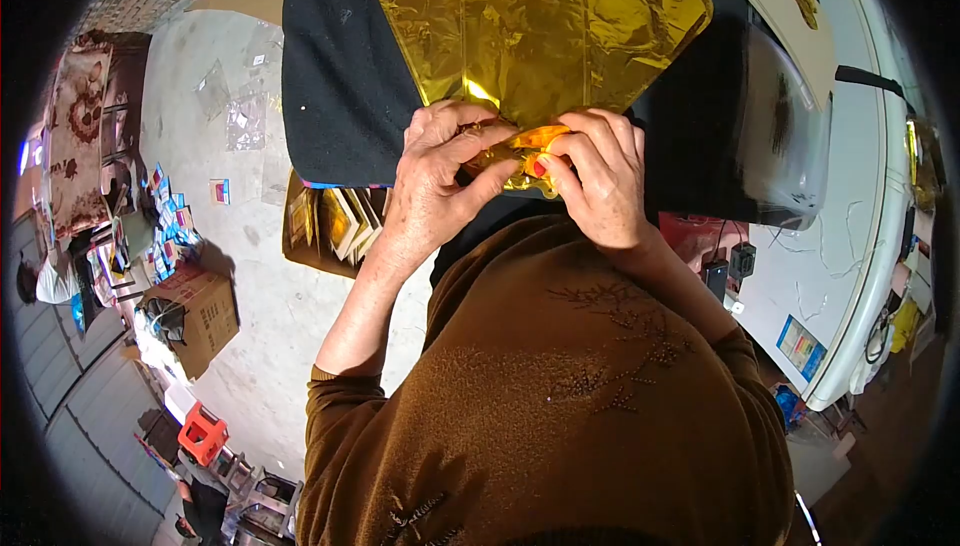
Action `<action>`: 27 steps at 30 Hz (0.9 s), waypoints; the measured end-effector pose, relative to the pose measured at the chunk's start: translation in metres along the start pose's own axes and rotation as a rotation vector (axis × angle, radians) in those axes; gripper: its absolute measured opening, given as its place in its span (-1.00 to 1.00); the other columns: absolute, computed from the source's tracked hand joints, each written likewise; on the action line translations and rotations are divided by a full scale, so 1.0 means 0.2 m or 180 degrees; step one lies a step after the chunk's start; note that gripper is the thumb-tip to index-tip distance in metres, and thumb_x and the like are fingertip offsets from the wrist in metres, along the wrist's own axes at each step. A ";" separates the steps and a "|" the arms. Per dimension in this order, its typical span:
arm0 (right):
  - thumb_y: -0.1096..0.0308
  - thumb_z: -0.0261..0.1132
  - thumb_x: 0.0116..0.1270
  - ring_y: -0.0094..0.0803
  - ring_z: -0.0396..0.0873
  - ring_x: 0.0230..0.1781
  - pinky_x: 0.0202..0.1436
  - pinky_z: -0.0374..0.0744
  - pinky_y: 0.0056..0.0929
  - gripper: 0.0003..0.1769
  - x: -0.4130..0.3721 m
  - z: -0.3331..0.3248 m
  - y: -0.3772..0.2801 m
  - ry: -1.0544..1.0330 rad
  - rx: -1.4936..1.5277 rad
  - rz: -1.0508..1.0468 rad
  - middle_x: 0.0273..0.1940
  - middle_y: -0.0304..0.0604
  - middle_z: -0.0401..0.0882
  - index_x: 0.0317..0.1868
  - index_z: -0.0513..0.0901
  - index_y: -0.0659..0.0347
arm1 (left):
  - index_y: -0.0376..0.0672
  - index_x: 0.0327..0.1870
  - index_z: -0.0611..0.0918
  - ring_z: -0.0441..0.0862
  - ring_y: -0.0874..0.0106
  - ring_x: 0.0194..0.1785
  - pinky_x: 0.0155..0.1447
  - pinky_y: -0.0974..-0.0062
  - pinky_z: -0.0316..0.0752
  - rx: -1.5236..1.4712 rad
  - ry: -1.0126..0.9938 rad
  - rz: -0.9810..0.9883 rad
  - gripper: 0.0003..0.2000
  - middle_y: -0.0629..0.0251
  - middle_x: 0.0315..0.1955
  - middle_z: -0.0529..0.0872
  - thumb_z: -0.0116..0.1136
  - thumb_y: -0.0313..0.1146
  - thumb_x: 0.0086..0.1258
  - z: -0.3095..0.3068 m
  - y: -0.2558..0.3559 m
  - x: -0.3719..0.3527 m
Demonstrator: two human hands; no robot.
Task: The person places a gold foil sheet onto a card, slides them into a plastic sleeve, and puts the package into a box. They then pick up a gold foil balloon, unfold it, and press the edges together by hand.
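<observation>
A large, creased sheet of shiny gold foil [520, 36] lies on the black cloth [340, 76] in front of me. Its near end is gathered between my hands. My left hand [437, 161] pinches the bunched foil from the left, fingers closed. With thumb and bent fingers, my right hand [603, 178] grips a small, glossy orange piece [540, 138] at that same end. A small red spot shows by the right thumb; what it is I cannot make out. Fingers partly cover the orange piece and the foil's end.
Below the table's left edge stands an open box [320, 231] of flat, gold-edged pieces. A white surface [835, 206] with a dark adapter [741, 260] is at right. On the floor at left are a cardboard box [205, 316], a red stool [203, 434] and scattered packets [172, 226].
</observation>
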State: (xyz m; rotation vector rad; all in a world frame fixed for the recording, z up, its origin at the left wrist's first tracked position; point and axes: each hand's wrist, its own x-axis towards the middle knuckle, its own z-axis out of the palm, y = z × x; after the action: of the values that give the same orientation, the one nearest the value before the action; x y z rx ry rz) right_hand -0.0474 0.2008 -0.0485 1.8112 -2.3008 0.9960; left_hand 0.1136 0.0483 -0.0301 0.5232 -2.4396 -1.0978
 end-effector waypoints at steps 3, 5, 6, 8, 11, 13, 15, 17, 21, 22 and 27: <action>0.32 0.47 0.28 -0.20 0.55 0.15 0.16 0.42 -0.15 -0.82 0.01 0.00 0.01 -0.0010 0.0086 -0.0043 0.05 -0.22 0.66 -0.17 0.67 0.12 | -0.12 0.03 0.82 0.54 0.22 0.14 0.26 0.24 0.40 0.0193 0.0016 0.0051 -0.61 0.26 -0.01 0.68 0.60 -0.24 0.16 0.02 0.02 0.01; 0.32 0.47 0.29 -0.17 0.56 0.14 0.15 0.43 -0.14 -0.81 0.01 -0.01 0.02 -0.0050 0.0170 -0.0103 0.04 -0.19 0.65 -0.15 0.67 0.14 | -0.11 0.01 0.82 0.51 0.22 0.14 0.23 0.23 0.37 0.0436 0.0084 0.0147 -0.59 0.27 -0.03 0.64 0.61 -0.20 0.14 0.04 0.02 0.00; 0.32 0.47 0.28 -0.16 0.56 0.14 0.16 0.44 -0.13 -0.79 0.01 -0.02 0.02 -0.0081 0.0216 -0.0136 0.04 -0.17 0.65 -0.13 0.67 0.15 | -0.11 0.00 0.82 0.49 0.22 0.14 0.22 0.23 0.35 0.0554 0.0118 0.0196 -0.58 0.27 -0.04 0.62 0.62 -0.18 0.13 0.06 0.02 0.00; 0.33 0.49 0.26 -0.11 0.55 0.15 0.18 0.45 -0.10 -0.73 0.00 -0.04 0.03 -0.0135 0.0348 -0.0151 0.06 -0.11 0.63 -0.08 0.66 0.19 | -0.09 -0.04 0.83 0.48 0.21 0.14 0.22 0.23 0.34 0.0660 0.0205 0.0144 -0.61 0.27 0.01 0.62 0.64 -0.20 0.11 0.10 0.04 0.00; 0.35 0.54 0.20 -0.03 0.52 0.20 0.27 0.45 -0.05 -0.60 -0.02 -0.08 0.02 -0.0181 0.0554 -0.0064 0.13 -0.02 0.59 0.01 0.63 0.25 | -0.11 -0.07 0.81 0.45 0.19 0.16 0.22 0.19 0.31 0.0673 0.0263 0.0125 -0.66 0.26 0.00 0.58 0.60 -0.21 0.17 0.12 0.03 -0.01; 0.37 0.56 0.15 0.02 0.50 0.24 0.33 0.44 -0.01 -0.52 -0.03 -0.09 0.02 -0.0190 0.0606 0.0032 0.19 0.03 0.55 0.05 0.60 0.28 | -0.12 -0.08 0.81 0.45 0.19 0.16 0.22 0.19 0.31 0.0668 0.0275 0.0108 -0.69 0.25 0.00 0.58 0.58 -0.23 0.20 0.12 0.02 -0.01; 0.37 0.58 0.13 0.03 0.47 0.28 0.36 0.43 0.01 -0.50 -0.05 -0.08 0.02 -0.0167 0.0554 0.0033 0.23 0.03 0.52 0.06 0.59 0.26 | -0.12 -0.09 0.81 0.45 0.18 0.16 0.22 0.18 0.31 0.0667 0.0277 0.0059 -0.71 0.24 0.00 0.59 0.56 -0.26 0.21 0.12 0.02 -0.01; 0.37 0.57 0.13 0.03 0.45 0.31 0.37 0.41 0.02 -0.51 -0.06 -0.07 0.02 -0.0150 0.0451 0.0000 0.26 0.03 0.51 0.04 0.59 0.26 | -0.13 -0.10 0.80 0.46 0.18 0.15 0.22 0.18 0.32 0.0661 0.0288 0.0042 -0.73 0.24 0.00 0.59 0.55 -0.28 0.22 0.12 0.02 -0.01; 0.34 0.51 0.22 0.01 0.43 0.35 0.37 0.37 0.01 -0.63 -0.05 -0.04 0.00 -0.0113 0.0236 -0.0035 0.28 0.01 0.52 -0.03 0.61 0.24 | -0.13 -0.10 0.81 0.47 0.18 0.14 0.21 0.18 0.32 0.0644 0.0337 0.0047 -0.75 0.27 0.00 0.61 0.54 -0.32 0.22 0.13 0.01 -0.01; 0.34 0.49 0.24 0.01 0.42 0.35 0.37 0.35 0.01 -0.68 -0.05 -0.03 -0.01 -0.0102 0.0209 -0.0014 0.28 0.00 0.52 -0.05 0.61 0.24 | -0.12 -0.11 0.81 0.47 0.19 0.14 0.21 0.18 0.32 0.0641 0.0348 0.0039 -0.75 0.28 -0.01 0.61 0.54 -0.33 0.22 0.13 0.01 -0.01; 0.37 0.41 0.32 -0.03 0.41 0.37 0.34 0.33 -0.02 -0.85 -0.04 -0.01 0.00 -0.0077 0.0152 0.0148 0.26 -0.10 0.55 -0.17 0.64 0.20 | -0.12 -0.12 0.81 0.48 0.21 0.12 0.20 0.22 0.32 0.0587 0.0422 0.0019 -0.79 0.31 -0.04 0.64 0.52 -0.36 0.24 0.14 0.01 -0.01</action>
State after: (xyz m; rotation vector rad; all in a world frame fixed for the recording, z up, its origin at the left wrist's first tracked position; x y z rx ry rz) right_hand -0.0446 0.2091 -0.0499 1.8048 -2.3639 1.0501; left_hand 0.1011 0.0670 -0.0456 0.6246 -2.4361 -0.8125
